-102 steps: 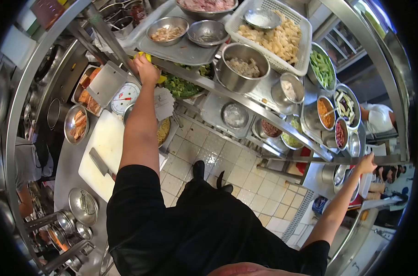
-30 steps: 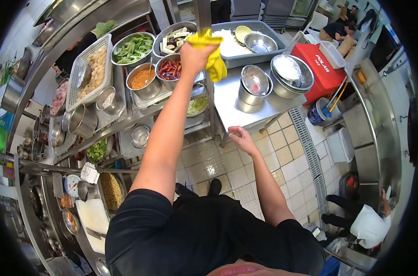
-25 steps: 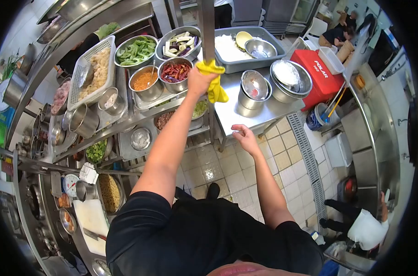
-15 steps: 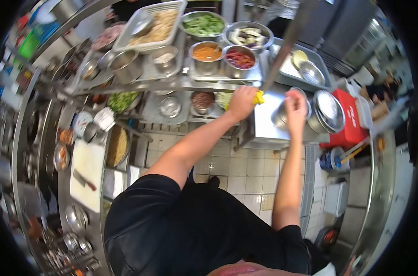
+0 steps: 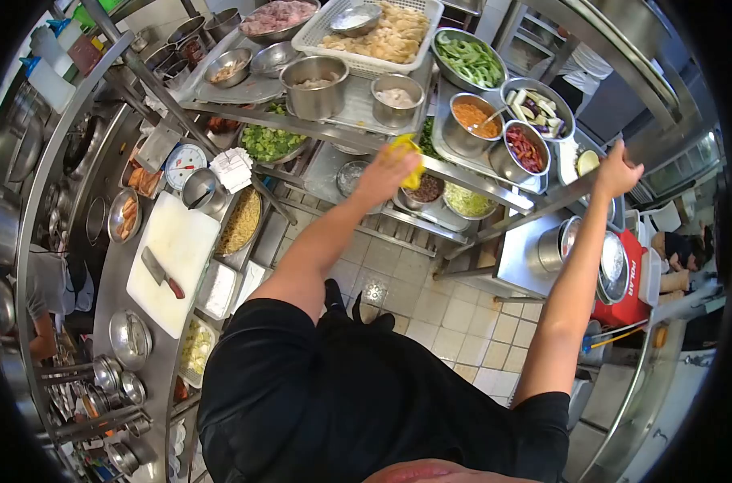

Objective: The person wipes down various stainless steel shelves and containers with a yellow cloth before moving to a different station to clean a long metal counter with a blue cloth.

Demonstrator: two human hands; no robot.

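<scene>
A yellow cloth point(image 5: 407, 150) is under my left hand point(image 5: 388, 175), pressed on the metal rail point(image 5: 334, 136) along the front of the shelf. Below and beside that hand are a bowl of minced brown food point(image 5: 425, 190) and a small metal bowl point(image 5: 350, 175). Farther right, my right hand point(image 5: 617, 171) is raised by a metal post, with the thumb apart from the other fingers. It holds nothing visible. Close to it lies a pale yellow round thing point(image 5: 587, 163) in a tray.
Pots of orange food point(image 5: 474, 121) and red pieces point(image 5: 524, 151) stand on the shelf. At left, a knife point(image 5: 163, 273) lies on a white cutting board point(image 5: 153, 306). A red box point(image 5: 626, 294) is at right. A co-worker's arm point(image 5: 42, 338) shows at far left.
The view has turned, so the shelf and board appear shifted. My left hand has moved left along the rail with the cloth. My right hand has left the metal pot and risen to the post.
</scene>
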